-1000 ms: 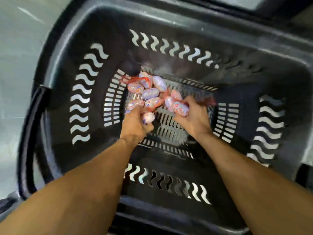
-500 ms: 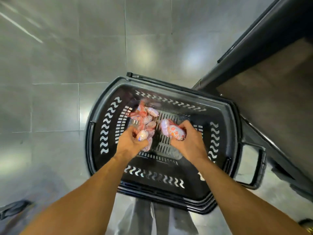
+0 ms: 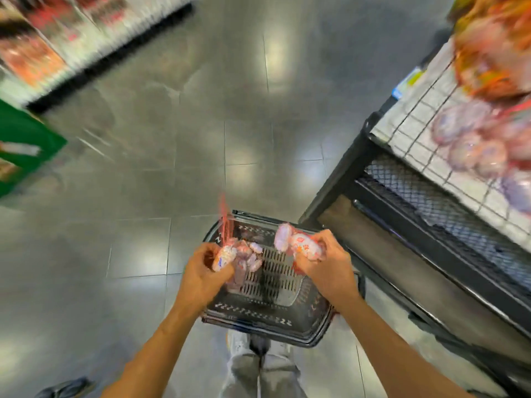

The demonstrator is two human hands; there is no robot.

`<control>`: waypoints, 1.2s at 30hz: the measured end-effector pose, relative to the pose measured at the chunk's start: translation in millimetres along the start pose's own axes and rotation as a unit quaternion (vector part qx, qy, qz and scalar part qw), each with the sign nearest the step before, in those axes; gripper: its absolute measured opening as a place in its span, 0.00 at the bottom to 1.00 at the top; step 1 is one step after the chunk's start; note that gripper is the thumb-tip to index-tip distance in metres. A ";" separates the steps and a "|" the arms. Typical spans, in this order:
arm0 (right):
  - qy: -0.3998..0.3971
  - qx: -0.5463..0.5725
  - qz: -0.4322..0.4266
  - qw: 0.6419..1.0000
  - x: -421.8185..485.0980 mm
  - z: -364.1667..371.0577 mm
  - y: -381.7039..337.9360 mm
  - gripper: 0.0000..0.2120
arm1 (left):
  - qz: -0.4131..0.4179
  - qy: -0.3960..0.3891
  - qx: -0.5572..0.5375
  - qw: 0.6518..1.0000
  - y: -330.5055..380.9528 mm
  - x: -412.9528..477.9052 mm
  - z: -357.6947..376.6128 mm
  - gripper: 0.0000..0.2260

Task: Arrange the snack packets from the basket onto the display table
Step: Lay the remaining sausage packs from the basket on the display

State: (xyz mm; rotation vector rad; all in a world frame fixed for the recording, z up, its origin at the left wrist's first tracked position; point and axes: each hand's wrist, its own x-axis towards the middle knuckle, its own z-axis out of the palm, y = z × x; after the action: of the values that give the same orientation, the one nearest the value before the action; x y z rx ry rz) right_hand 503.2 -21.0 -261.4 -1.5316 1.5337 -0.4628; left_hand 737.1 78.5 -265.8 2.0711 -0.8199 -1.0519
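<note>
The left hand (image 3: 205,271) grips a glossy, rounded snack packet (image 3: 225,256); the right hand (image 3: 326,268) grips a red-netted bunch (image 3: 301,247) above the black slotted plastic basket (image 3: 258,320). More packets (image 3: 253,255) lie inside it and on the wire-fenced worktop (image 3: 413,130).

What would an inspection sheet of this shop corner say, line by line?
Surface: wire-fronted white display table at right, holding blurred pink net packets.
Job's things: black slotted plastic basket beside the table, a few pink snack packets lying inside.
Clutter: nothing seen.
Grippers: left hand grips a red-netted packet; right hand grips a second netted packet, both above the basket.
Cables: nothing seen.
Surroundings: grey tiled floor; blurred stocked shelves far left; green display at left edge.
</note>
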 end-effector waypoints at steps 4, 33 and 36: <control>-0.004 0.060 -0.023 0.998 -35.3 -68.8 -65.0 0.13 | 0.071 0.019 -0.038 0.997 85.9 -43.1 -26.6 0.12; 0.383 0.145 -0.046 0.911 -137.7 -369.5 -76.2 0.14 | 0.376 -0.281 -0.068 0.880 411.4 -95.0 143.9 0.12; 0.391 0.125 -0.035 0.911 -126.5 -404.5 -56.1 0.12 | 0.378 -0.297 -0.071 0.874 434.5 -100.4 187.1 0.14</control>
State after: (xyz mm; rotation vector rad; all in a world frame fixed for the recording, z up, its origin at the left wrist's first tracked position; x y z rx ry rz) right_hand 199.1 -41.9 38.4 -1.2532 1.9036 -1.3863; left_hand 430.6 -148.8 31.4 1.0878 -1.6239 -1.2210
